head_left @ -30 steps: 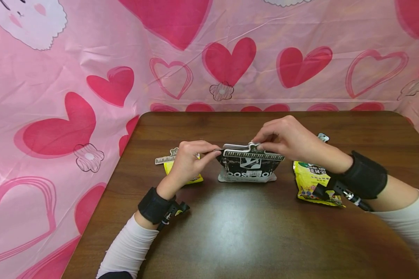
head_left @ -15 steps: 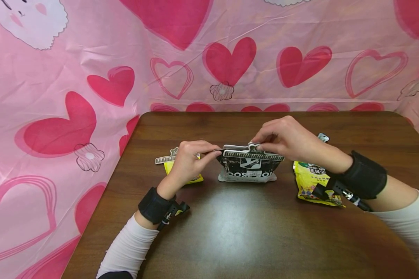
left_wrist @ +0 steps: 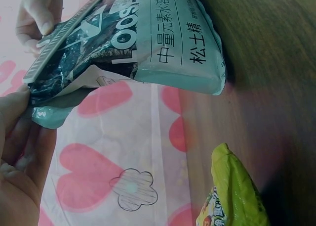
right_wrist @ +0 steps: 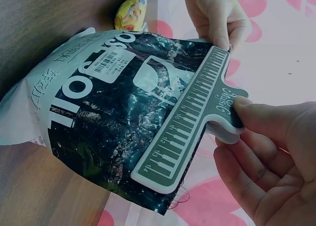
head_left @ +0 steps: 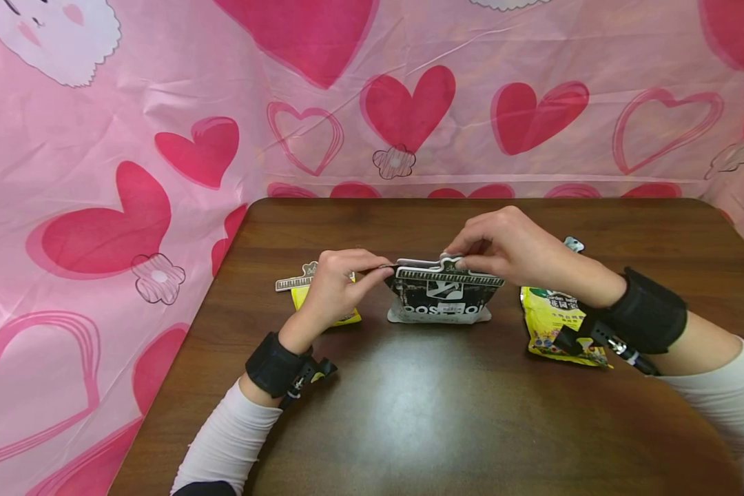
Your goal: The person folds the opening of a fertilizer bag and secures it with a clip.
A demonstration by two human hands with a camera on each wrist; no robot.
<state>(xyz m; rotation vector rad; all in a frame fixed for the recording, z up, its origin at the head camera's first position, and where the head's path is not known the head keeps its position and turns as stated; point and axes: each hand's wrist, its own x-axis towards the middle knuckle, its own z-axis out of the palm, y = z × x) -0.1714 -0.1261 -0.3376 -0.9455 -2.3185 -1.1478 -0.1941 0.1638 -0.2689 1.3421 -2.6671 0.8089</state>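
Observation:
A black and white plastic bag (head_left: 444, 303) stands upright on the table between my hands. Across its top edge lies a long bag clip (right_wrist: 185, 122) printed with piano keys and ruler numbers. My right hand (head_left: 511, 246) pinches the clip's raised handle between thumb and fingers. At the bag's upper left corner, my left hand (head_left: 341, 282) pinches the edge with thumb and forefinger, close beside the clip's end. In the right wrist view the clip sits slanted over the bag's dark top strip.
A yellow packet (head_left: 558, 324) lies at the right, partly behind my right wrist, with a pale clip end (head_left: 574, 244) above it. Another yellow packet (head_left: 347, 319) and a piano-key clip (head_left: 293, 283) lie behind my left hand. A heart-patterned pink cloth (head_left: 409, 110) hangs behind the wooden table (head_left: 403, 413).
The clip's handle sits very slightly lower and my right fingers have shifted a touch with it. Both hands keep their grip, and the bag stays in place.

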